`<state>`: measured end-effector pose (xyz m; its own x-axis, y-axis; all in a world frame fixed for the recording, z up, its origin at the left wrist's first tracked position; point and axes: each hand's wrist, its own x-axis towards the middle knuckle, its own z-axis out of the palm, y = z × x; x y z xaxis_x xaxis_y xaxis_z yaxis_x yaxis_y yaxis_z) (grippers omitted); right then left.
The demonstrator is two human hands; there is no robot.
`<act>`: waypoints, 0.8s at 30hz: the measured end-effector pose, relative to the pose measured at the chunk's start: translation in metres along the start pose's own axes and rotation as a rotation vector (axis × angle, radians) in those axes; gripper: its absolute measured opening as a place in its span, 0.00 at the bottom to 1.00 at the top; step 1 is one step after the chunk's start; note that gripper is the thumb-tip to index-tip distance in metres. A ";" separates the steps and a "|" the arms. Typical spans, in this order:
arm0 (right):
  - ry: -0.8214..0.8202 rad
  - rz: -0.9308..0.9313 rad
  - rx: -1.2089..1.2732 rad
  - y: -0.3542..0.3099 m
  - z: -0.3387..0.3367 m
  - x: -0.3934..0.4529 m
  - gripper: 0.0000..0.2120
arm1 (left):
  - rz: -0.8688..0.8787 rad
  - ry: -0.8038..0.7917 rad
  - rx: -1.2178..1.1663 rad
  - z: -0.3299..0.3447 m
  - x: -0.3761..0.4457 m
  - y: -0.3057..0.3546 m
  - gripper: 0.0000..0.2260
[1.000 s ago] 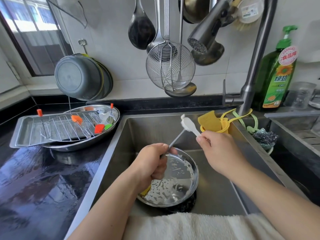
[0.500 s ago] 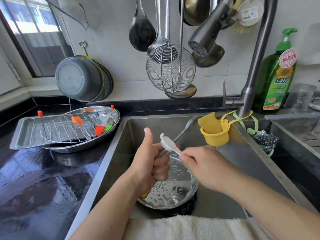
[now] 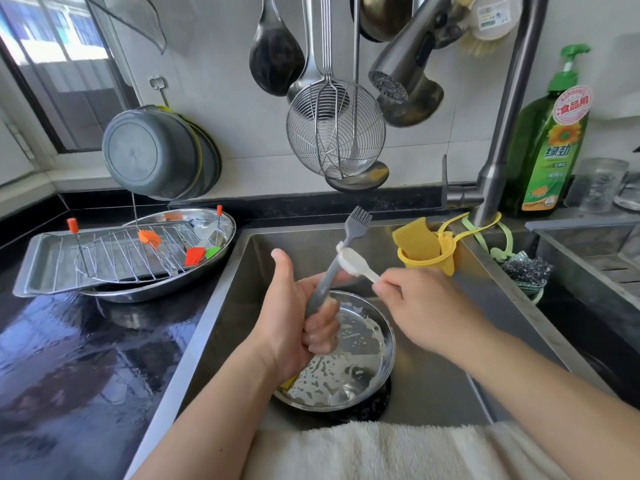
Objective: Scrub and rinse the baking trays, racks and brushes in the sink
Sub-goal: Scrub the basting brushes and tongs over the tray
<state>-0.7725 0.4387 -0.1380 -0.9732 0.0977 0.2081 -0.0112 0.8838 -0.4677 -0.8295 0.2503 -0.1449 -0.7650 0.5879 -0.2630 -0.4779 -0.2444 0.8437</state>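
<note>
Over the steel sink (image 3: 221, 306), my left hand (image 3: 298, 313) grips the handle of a grey silicone basting brush (image 3: 349, 233), bristles pointing up and away, thumb raised. My right hand (image 3: 422, 306) pinches a small white scrubbing brush (image 3: 353, 263) whose head lies against the grey brush's neck. Below both hands a round steel pan (image 3: 363, 368) with white suds sits in the sink bottom. On the left counter a flat baking tray (image 3: 38, 268) and an oval steel dish (image 3: 221, 220) carry a wire rack (image 3: 114, 258) and orange, red and green brushes (image 3: 194, 256).
The faucet (image 3: 498, 161) rises at the sink's back right, its spray head (image 3: 398, 74) overhead. A yellow sponge holder (image 3: 436, 254) hangs on the sink wall. Green soap bottle (image 3: 550, 147) stands right. A wire skimmer (image 3: 336, 129) and ladles hang above. A white towel (image 3: 381, 448) drapes the front edge.
My left hand has tilted the grey brush upright so its bristles show. My right hand drew the white brush in from the right and slid it up along the grey brush.
</note>
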 end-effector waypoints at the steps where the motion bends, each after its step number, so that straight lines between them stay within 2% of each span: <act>1: -0.015 -0.024 0.015 -0.001 0.000 -0.002 0.17 | 0.007 -0.002 0.007 0.001 0.000 0.000 0.49; 5: -0.178 -0.202 0.010 -0.015 0.007 -0.015 0.18 | 0.011 0.046 0.013 -0.004 -0.001 0.002 0.50; 9: -0.140 -0.219 -0.056 -0.010 0.001 -0.010 0.20 | -0.063 0.018 0.036 -0.002 0.004 -0.001 0.47; 13: -0.185 -0.276 -0.031 -0.016 0.007 -0.015 0.20 | -0.110 -0.084 -0.211 -0.010 0.001 0.003 0.43; 16: -0.234 -0.333 -0.014 -0.019 0.015 -0.016 0.19 | -0.104 -0.084 -0.348 -0.017 -0.003 0.009 0.35; 18: -0.252 -0.365 -0.002 -0.020 0.019 -0.017 0.19 | -0.078 -0.076 -0.358 -0.016 -0.005 0.011 0.31; 24: -0.267 -0.388 0.027 -0.016 0.013 -0.016 0.19 | -0.065 -0.081 -0.345 -0.012 -0.004 0.010 0.28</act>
<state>-0.7601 0.4168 -0.1448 -0.9209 -0.3617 0.1453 -0.3884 0.8193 -0.4219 -0.8362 0.2364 -0.1410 -0.6983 0.6665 -0.2609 -0.6522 -0.4424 0.6155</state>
